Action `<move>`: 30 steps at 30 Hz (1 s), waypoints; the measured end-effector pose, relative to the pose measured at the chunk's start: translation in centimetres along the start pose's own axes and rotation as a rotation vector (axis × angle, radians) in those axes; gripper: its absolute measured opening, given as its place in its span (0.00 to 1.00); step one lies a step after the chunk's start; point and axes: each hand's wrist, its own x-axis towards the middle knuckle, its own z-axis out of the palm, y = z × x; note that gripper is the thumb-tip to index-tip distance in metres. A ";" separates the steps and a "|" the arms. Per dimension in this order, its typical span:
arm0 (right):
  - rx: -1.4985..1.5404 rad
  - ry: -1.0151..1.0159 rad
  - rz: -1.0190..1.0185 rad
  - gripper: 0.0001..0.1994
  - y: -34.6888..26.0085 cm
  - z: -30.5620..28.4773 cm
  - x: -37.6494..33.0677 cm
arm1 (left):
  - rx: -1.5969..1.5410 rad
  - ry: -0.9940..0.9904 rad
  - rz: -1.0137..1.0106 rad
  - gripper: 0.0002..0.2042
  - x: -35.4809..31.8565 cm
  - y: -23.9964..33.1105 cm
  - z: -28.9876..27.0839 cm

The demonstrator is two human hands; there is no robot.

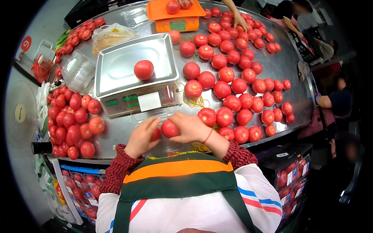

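My left hand (141, 136) is curled round a tomato (155, 134) at the near edge of the metal table. Just right of it, my right hand (190, 128) grips another tomato (170, 129). Both are held low over a clear plastic container (167, 146), partly hidden by my hands and apron. Directly beyond stands a digital scale (136, 101) with a steel tray (112, 73); a single tomato (143, 70) sits on the tray. Yellow rubber bands (196, 101) lie right of the scale.
Many loose tomatoes (232, 103) spread over the right side, and a heap (73, 120) lies left. Stacked clear containers (79, 69) and a plastic bag (112, 38) are left of the tray. Another person's hands (240, 21) work at the far side near an orange scale (176, 24).
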 end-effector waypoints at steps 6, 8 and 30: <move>0.122 0.311 -0.146 0.15 1.4 -0.1 6.1 | 0.391 -0.036 0.128 0.33 -0.1 -1.4 2.9; 0.070 0.583 -0.172 0.18 0.9 -1.7 10.3 | 0.352 -0.016 0.109 0.32 0.0 -1.4 3.0; -0.200 0.600 0.283 0.19 12.0 -5.1 -5.7 | 0.321 -0.057 0.107 0.28 -0.1 -2.5 4.2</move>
